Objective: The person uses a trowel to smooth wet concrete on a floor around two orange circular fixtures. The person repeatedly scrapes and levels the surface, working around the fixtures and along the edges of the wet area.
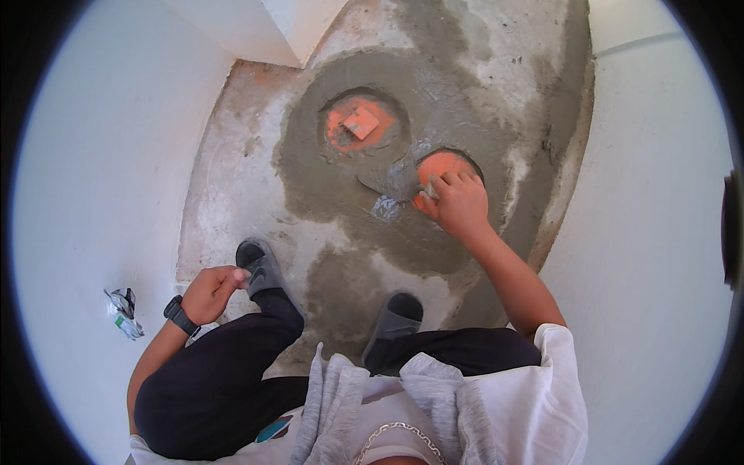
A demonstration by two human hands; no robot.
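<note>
From here I see wet grey mortar [325, 190] banked around the left orange disc [362, 122], smeared and topped by a square block, and the smoother right orange disc [446, 164]. I'd judge spreading mostly done; ridged patches look left to smooth. Right hand [463, 208]: fingers curled round what looks like a trowel [391, 180], thin blade on mortar between discs. Left hand [213, 294]: fingers pinched near a grey sandal [266, 270]; can't make out any hold. Rough, pale concrete floor [225, 178].
</note>
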